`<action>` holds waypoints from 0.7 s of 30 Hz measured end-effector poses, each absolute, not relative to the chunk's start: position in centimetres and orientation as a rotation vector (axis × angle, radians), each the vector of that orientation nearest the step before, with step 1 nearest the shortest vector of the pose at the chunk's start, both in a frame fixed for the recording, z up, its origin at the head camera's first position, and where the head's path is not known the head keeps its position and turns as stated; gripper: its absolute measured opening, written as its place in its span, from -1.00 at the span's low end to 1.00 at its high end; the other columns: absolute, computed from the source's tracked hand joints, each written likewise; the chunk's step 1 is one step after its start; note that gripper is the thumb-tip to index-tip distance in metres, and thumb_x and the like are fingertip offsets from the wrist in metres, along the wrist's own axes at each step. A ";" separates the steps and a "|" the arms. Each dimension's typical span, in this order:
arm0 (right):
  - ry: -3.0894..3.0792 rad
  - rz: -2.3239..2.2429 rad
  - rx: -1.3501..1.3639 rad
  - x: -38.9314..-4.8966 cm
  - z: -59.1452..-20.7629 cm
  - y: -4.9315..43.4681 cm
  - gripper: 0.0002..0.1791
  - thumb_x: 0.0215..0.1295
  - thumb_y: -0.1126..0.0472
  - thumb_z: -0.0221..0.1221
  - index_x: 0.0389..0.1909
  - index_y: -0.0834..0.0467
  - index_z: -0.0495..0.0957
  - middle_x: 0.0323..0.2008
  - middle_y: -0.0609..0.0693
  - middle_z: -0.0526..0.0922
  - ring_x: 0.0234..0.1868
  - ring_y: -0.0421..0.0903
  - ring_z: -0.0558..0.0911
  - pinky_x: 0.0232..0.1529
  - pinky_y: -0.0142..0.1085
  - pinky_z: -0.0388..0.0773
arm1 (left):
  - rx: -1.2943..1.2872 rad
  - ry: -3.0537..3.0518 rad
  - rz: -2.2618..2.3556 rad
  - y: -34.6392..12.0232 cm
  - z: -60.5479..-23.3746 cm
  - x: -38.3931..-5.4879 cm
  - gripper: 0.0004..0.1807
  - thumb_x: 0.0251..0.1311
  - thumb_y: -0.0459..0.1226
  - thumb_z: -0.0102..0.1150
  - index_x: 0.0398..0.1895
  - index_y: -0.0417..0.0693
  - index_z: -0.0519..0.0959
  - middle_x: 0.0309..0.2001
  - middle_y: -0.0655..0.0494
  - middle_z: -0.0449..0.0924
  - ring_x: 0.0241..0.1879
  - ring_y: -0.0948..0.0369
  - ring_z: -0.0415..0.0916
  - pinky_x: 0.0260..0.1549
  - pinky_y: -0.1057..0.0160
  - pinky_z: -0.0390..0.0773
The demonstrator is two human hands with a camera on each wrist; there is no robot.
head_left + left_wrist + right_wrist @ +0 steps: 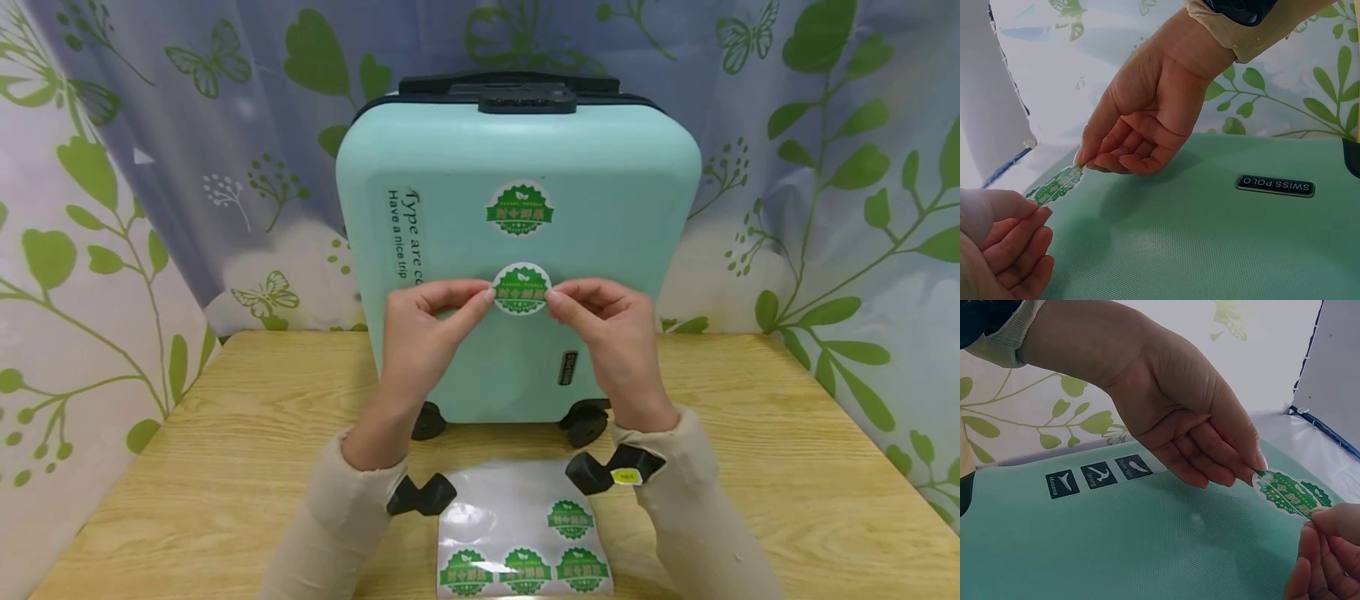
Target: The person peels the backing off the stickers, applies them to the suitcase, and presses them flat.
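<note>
A round green and white sticker is pinched at its two sides, held in front of the mint-green suitcase. My left hand grips its left edge between thumb and index finger. On the opposite edge, my right hand pinches in the same way. The left wrist view shows the sticker slightly bent, stretched between both thumbs. In the right wrist view the sticker overlaps another one behind it. Above the held sticker, a matching sticker lies flat on the suitcase front.
A glossy backing sheet with several green stickers lies on the wooden table between my forearms. The suitcase stands upright on black wheels, its black handle on top. Leaf-patterned curtains surround the table.
</note>
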State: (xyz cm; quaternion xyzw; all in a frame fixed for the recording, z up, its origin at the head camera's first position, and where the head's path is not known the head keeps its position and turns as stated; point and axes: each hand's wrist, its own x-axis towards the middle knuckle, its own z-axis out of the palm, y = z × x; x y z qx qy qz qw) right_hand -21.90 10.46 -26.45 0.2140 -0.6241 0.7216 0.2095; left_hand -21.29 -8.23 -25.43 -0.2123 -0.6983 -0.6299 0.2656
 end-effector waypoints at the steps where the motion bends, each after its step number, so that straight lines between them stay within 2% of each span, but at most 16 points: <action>1: -1.729 2.004 0.597 -21.9 -26.4 10.4 -0.97 0.13 0.35 0.30 -0.39 0.23 0.68 -0.47 -0.06 0.67 -0.43 -0.15 0.58 -0.30 -0.31 0.56 | -0.568 -1.883 -1.687 -8.2 -25.4 -21.3 -0.87 0.08 -0.35 0.33 -0.34 -0.25 0.72 -0.35 -0.05 0.71 -0.40 0.27 0.61 -0.43 0.33 0.58; 7: -1.715 1.967 0.603 -22.1 -26.3 10.1 -0.94 0.11 0.34 0.32 -0.40 0.27 0.68 -0.49 -0.05 0.68 -0.45 -0.14 0.59 -0.32 -0.31 0.57 | -0.536 -1.869 -1.650 -8.0 -25.5 -21.6 -0.89 0.06 -0.36 0.34 -0.36 -0.24 0.72 -0.37 -0.04 0.71 -0.45 0.29 0.60 -0.48 0.34 0.55; 16: -1.715 1.930 0.574 -22.2 -26.0 9.7 -0.87 0.11 0.29 0.33 -0.39 0.31 0.68 -0.52 0.01 0.67 -0.59 -0.10 0.52 -0.46 -0.29 0.54 | -0.500 -1.843 -1.708 -7.8 -25.5 -21.9 -0.87 0.08 -0.34 0.33 -0.34 -0.25 0.72 -0.38 -0.07 0.71 -0.46 0.29 0.60 -0.45 0.33 0.58; 21: -1.748 1.848 0.536 -22.2 -25.8 9.5 -0.79 0.11 0.22 0.35 -0.38 0.32 0.68 -0.52 0.06 0.67 -0.59 -0.07 0.54 -0.46 -0.26 0.55 | -0.497 -1.824 -1.711 -7.8 -25.4 -21.9 -0.85 0.09 -0.32 0.33 -0.34 -0.25 0.72 -0.40 -0.07 0.71 -0.47 0.28 0.60 -0.46 0.33 0.58</action>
